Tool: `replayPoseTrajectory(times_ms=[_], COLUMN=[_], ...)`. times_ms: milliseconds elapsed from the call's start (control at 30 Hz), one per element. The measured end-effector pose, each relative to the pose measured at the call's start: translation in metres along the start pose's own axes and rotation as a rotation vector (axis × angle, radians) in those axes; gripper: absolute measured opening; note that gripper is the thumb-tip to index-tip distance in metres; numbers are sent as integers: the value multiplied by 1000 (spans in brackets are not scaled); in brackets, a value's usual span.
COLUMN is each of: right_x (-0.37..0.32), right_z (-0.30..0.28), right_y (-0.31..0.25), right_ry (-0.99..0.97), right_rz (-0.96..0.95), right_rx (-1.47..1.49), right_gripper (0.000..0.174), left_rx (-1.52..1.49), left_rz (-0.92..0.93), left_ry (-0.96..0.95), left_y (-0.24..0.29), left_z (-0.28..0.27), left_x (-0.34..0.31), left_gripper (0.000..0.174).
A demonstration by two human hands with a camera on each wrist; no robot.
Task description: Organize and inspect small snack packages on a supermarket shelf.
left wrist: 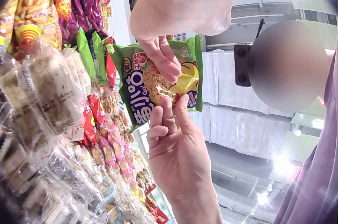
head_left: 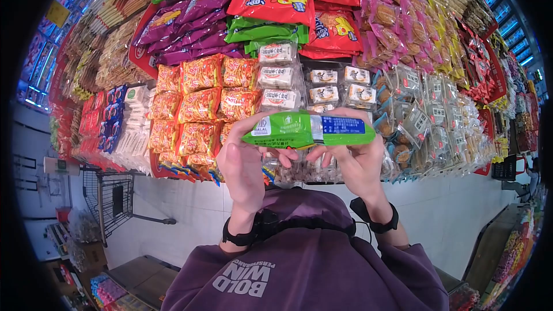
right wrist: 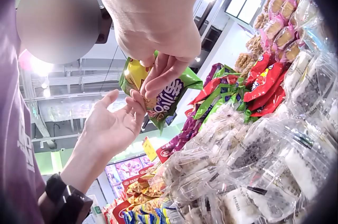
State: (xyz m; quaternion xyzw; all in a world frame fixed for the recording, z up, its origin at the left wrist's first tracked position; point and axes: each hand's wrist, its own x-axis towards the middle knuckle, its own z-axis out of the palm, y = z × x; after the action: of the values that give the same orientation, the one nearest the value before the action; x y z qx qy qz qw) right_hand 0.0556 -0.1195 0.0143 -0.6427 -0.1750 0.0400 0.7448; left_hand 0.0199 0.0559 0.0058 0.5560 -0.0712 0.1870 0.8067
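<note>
Both hands hold up a green snack bag (head_left: 296,128) before the chest, its back with a silver seam and blue text panel facing up in the head view. My left hand (head_left: 241,164) grips the bag's left end, fingers underneath. At the right end, my right hand (head_left: 362,164) grips it with curled fingers. In the left wrist view the bag's front (left wrist: 138,84) shows noodles and a yellow chick, with fingers of both hands against it. The right wrist view shows the left hand (right wrist: 113,126) with its palm turned up and fingertips at the bag.
A packed snack display lies ahead: orange noodle packets (head_left: 199,106), red bags (head_left: 271,1), purple bags (head_left: 187,17), white-wrapped packs (head_left: 279,75) and clear-wrapped cakes (head_left: 412,121). A shopping cart (head_left: 112,198) stands at left on the pale tiled floor (head_left: 173,236).
</note>
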Motion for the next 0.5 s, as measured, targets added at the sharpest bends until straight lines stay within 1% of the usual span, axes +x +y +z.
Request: replayPoseTrajectory(times_ms=[33, 100, 133, 200, 233, 267, 300, 400, 500], right_x=[0, 0, 1, 2, 2, 2, 1, 0, 1], right_z=[-1, -2, -3, -4, -4, -2, -3, -5, -4], right_y=[0, 1, 2, 4, 4, 5, 6, 10, 12], right_ry=[-3, -21, -30, -54, -66, -67, -70, -68, -60], right_rz=[4, -121, -183, -254, -290, -285, -286, -293, -296], right_rx=[7, -131, -199, -213, -219, -141, -147, -154, -154], right_gripper=[35, 41, 43, 47, 49, 44, 43, 42, 43], left_rx=[-13, -40, 37, 192, 163, 134, 106, 69, 150], left_rz=[-10, -30, -16, 14, 13, 12, 11, 42, 28], left_ry=[7, 20, 19, 17, 12, 7, 2, -1, 23], left_y=[0, 2, 3, 5, 6, 7, 7, 3, 1], left_z=[0, 1, 0, -4, -3, -1, 0, -1, 0], left_x=[0, 1, 2, 4, 4, 3, 3, 3, 5], left_gripper=[71, 74, 75, 77, 76, 75, 74, 74, 66])
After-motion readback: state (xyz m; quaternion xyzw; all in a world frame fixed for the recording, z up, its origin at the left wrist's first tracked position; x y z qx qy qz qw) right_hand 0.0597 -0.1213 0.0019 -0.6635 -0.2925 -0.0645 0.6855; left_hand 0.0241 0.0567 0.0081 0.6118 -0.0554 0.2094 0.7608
